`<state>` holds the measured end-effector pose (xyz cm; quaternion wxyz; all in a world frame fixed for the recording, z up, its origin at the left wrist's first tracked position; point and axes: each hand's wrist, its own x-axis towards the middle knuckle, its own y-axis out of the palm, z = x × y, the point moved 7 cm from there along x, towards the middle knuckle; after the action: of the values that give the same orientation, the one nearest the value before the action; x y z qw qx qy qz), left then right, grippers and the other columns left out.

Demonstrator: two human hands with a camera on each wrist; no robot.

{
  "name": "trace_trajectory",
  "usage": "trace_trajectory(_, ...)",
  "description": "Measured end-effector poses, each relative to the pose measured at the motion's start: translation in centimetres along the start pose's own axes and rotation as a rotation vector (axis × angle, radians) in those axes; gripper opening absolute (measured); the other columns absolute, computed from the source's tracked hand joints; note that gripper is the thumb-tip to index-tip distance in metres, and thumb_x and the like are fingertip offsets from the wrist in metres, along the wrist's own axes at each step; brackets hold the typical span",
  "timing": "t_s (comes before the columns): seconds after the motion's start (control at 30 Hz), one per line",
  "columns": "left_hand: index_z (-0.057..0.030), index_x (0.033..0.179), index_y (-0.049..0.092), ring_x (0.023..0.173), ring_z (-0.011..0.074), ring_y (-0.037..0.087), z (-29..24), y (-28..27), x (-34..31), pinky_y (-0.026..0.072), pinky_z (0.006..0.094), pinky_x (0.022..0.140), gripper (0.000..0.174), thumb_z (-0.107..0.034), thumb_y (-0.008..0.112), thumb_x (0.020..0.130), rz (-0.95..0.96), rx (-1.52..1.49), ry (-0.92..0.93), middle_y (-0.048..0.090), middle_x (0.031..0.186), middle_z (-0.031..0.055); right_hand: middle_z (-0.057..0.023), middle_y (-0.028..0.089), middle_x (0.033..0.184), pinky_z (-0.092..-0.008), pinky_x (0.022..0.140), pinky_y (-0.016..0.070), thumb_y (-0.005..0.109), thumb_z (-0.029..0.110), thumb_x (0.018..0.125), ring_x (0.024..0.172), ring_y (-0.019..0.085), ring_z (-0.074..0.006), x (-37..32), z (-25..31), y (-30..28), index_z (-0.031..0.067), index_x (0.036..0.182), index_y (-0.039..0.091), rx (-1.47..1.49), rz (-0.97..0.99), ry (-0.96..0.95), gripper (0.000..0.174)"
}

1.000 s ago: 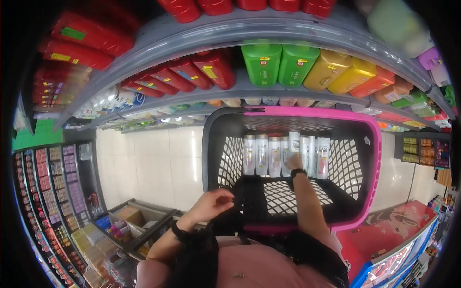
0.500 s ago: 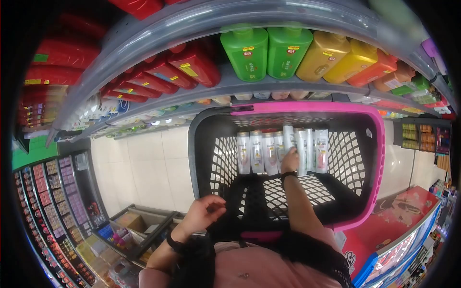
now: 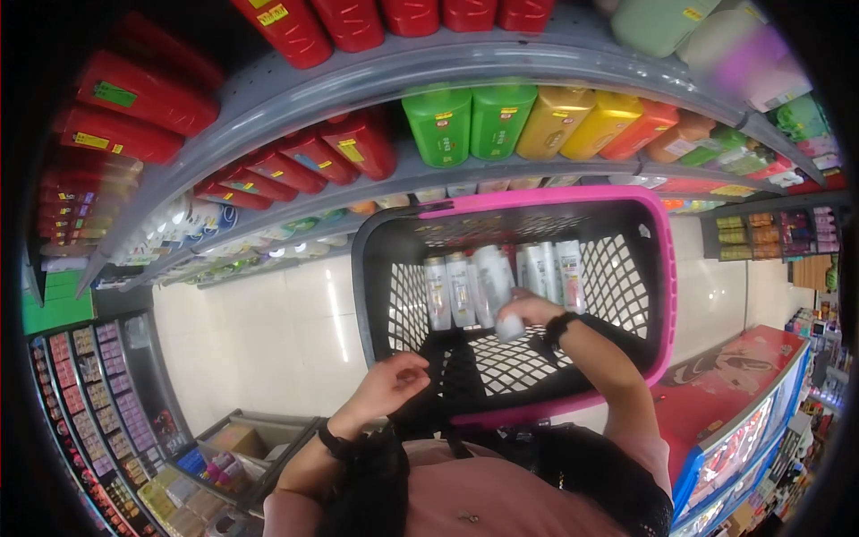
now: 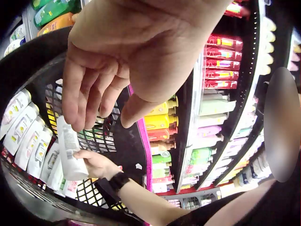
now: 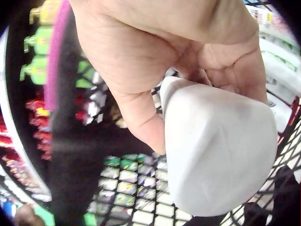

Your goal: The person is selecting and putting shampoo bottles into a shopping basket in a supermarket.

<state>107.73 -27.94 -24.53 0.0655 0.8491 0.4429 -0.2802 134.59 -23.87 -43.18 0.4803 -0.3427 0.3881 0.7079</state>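
My right hand (image 3: 535, 311) grips a white shampoo bottle (image 3: 492, 276) inside the shopping basket (image 3: 664, 295). Its base end tilts toward me, and seen from the right wrist the broad white base (image 5: 221, 150) fills the foreground, thumb on one side and fingers on the other. Similar white bottles (image 3: 437, 295) stand in a row along the basket's far side, left and right of the held one. Over the basket's near left corner hangs my left hand (image 3: 389, 385), fingers loosely bent and nothing in them; in the left wrist view its palm (image 4: 141, 52) shows above the bottles.
Beyond the basket rises a shelf (image 3: 429, 67) with red bottles (image 3: 358, 148), green bottles (image 3: 437, 125) and yellow ones. A red-topped display case (image 3: 743, 376) stands at the right. Low bins (image 3: 259, 438) are at the left, near a rack of small packs (image 3: 89, 376).
My right hand has drawn the bottle out of the row toward me and tilted it. The left hand stays near the basket's corner. The head view has shifted a little.
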Motion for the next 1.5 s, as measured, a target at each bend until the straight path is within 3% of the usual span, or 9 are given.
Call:
trace_trajectory(0.17, 0.0021, 0.12, 0.044, 0.086, 0.0203, 0.066, -0.6, 1.1, 1.5, 0.0541, 0.029, 0.074, 0.051, -0.016, 0.071, 0.082, -0.083, 0.098, -0.043, 0.064, 0.095, 0.0127, -0.0187, 0.061, 0.102, -0.0351, 0.074, 0.0517, 0.077, 0.019, 0.06, 0.088, 0.064, -0.0284, -11.3, 5.3, 9.7, -0.0037, 0.12, 0.046, -0.559, 0.156, -0.509, 0.071)
trace_trajectory(0.33, -0.0004, 0.125, 0.03, 0.105, 0.0185, 0.053, -2.2, 0.2, 2.2, 0.0516, 0.032, 0.077, 0.069, -0.014, 0.077, 0.075, -0.381, -0.298, 0.142, 0.051, 0.111, 0.01, -0.0216, 0.057, 0.096, -0.0426, 0.066, 0.0509, 0.078, 0.027, 0.066, 0.081, 0.062, -0.0374, -17.5, 8.1, 16.8, -0.0083, 0.125, 0.035, -0.928, -0.187, -0.813, 0.081)
trace_trajectory(0.4, -0.0007, 0.119, 0.04, 0.09, 0.0209, 0.061, -3.6, -0.4, 2.5, 0.0513, 0.0358, 0.079, 0.06, -0.008, 0.076, 0.072, -0.349, -0.519, 0.155, 0.058, 0.099, 0.012, -0.0214, 0.058, 0.098, -0.0373, 0.064, 0.0524, 0.078, 0.031, 0.067, 0.081, 0.063, -0.0337, -19.0, 9.5, 17.7, -0.0074, 0.124, 0.037, -0.941, -0.219, -1.006, 0.08)
trace_trajectory(0.57, 0.0018, 0.118, 0.045, 0.089, 0.0257, 0.064, -3.5, -1.4, 2.6, 0.0523, 0.0386, 0.08, 0.052, 0.001, 0.067, 0.072, -0.311, -0.714, 0.065, 0.062, 0.103, 0.0171, -0.0125, 0.065, 0.101, -0.039, 0.074, 0.0517, 0.071, 0.04, 0.077, 0.091, 0.064, -0.0293, -14.3, 9.9, 12.3, 0.0133, 0.121, 0.052, -0.9, 0.16, -0.758, 0.055)
trace_trajectory(0.67, 0.0019, 0.119, 0.044, 0.09, 0.0307, 0.064, -3.8, -1.6, 1.7, 0.0522, 0.0419, 0.082, 0.051, -0.003, 0.064, 0.072, -0.236, -0.814, 0.068, 0.061, 0.106, 0.0203, -0.0171, 0.065, 0.097, -0.0393, 0.078, 0.05, 0.074, 0.035, 0.073, 0.089, 0.063, -0.0332, -3.8, 7.4, 0.9, 0.0021, 0.101, 0.063, -0.832, -0.04, -0.455, 0.044)
trace_trajectory(0.8, 0.0041, 0.12, 0.044, 0.094, 0.0366, 0.063, -3.5, -1.8, 0.0, 0.0528, 0.0465, 0.083, 0.056, -0.009, 0.065, 0.07, -0.174, -0.961, 0.014, 0.06, 0.109, 0.0256, -0.0241, 0.063, 0.104, -0.0415, 0.084, 0.0485, 0.072, 0.036, 0.07, 0.1, 0.06, -0.0371, 7.2, 1.2, -13.4, -0.0013, 0.1, 0.064, -1.037, -0.491, -0.143, 0.049)
trace_trajectory(1.1, 0.0059, 0.111, 0.049, 0.087, 0.0357, 0.064, -4.2, -3.0, -2.2, 0.0525, 0.0458, 0.08, 0.058, -0.017, 0.067, 0.06, -0.228, -0.808, 0.082, 0.061, 0.097, 0.0222, -0.0161, 0.054, 0.123, -0.0408, 0.094, 0.047, 0.079, 0.022, 0.062, 0.116, 0.053, -0.0339, 10.7, -5.8, -15.3, 0.0024, 0.117, 0.049, -0.663, -0.946, 0.175, 0.065)
trace_trajectory(1.23, 0.0048, 0.112, 0.049, 0.087, 0.0362, 0.064, -4.1, -2.3, -2.0, 0.0519, 0.046, 0.08, 0.059, -0.016, 0.067, 0.059, -0.184, -0.826, 0.123, 0.061, 0.096, 0.022, -0.0143, 0.051, 0.129, -0.0391, 0.096, 0.0465, 0.088, 0.033, 0.05, 0.117, 0.052, -0.0315, 11.9, -5.8, -13.4, 0.0049, 0.123, 0.048, -0.729, -0.554, 0.112, 0.088)
trace_trajectory(1.5, 0.0026, 0.113, 0.049, 0.092, 0.0344, 0.063, -4.8, -1.6, -2.6, 0.0497, 0.0445, 0.084, 0.059, -0.014, 0.068, 0.06, -0.212, -0.769, 0.118, 0.06, 0.098, 0.0212, -0.0187, 0.06, 0.115, -0.0378, 0.093, 0.0477, 0.086, 0.037, 0.055, 0.109, 0.057, -0.0324, 12.5, -5.6, -9.9, -0.0018, 0.12, 0.048, -0.845, -0.735, 0.023, 0.085)
